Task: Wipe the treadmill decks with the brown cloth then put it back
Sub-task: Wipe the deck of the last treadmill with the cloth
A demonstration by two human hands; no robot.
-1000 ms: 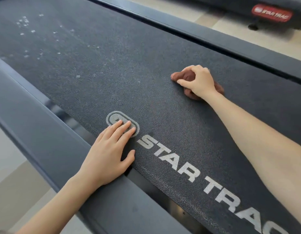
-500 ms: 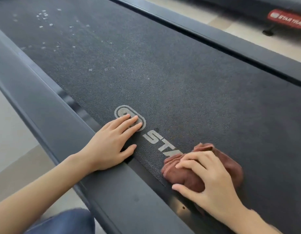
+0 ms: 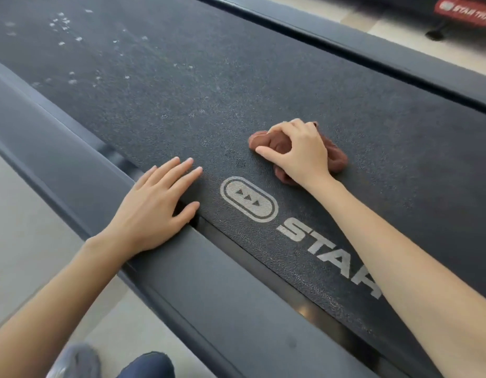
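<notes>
A black textured treadmill belt (image 3: 263,85) with a grey STAR logo runs diagonally across the view. My right hand (image 3: 299,151) grips a bunched brown cloth (image 3: 336,156) and holds it down on the belt, just beyond the oval logo mark. My left hand (image 3: 154,211) lies flat with straight fingers, its palm on the near side rail (image 3: 72,165) and its fingertips on the belt edge. Pale dust specks (image 3: 64,31) dot the belt at the far left.
The far side rail (image 3: 400,58) borders the belt on the right. A second treadmill with a red STAR TRAC label (image 3: 465,9) stands at the top right on a pale floor (image 3: 23,219). My knee and shoe (image 3: 105,361) show at the bottom edge.
My right hand has carried the cloth from the near belt edge over the STAR lettering back out to the middle of the belt. My left hand now lies left of the oval mark, no longer on it.
</notes>
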